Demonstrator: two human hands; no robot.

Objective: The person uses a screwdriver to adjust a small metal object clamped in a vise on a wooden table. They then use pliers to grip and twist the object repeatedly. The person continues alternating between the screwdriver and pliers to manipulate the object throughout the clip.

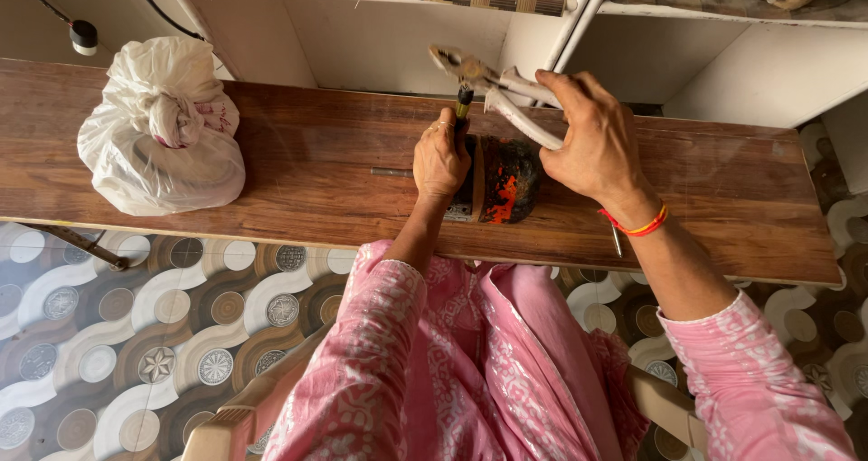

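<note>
My right hand (592,136) grips the pale handles of a pair of pliers (493,83), whose jaws point left above the wooden bench (298,172). Beneath the jaws, my left hand (440,158) holds a thin dark tool with a yellow band (463,107) upright. That hand rests against a dark block with orange marks (506,183) standing on the bench. A red and orange thread circles my right wrist. Pink patterned sleeves cover both arms.
A knotted white plastic bag (163,127) sits at the bench's left end. A small metal rod (391,172) lies left of my left hand, another thin metal piece (617,240) near the front edge. White shelving stands behind; patterned tile floor (136,334) below.
</note>
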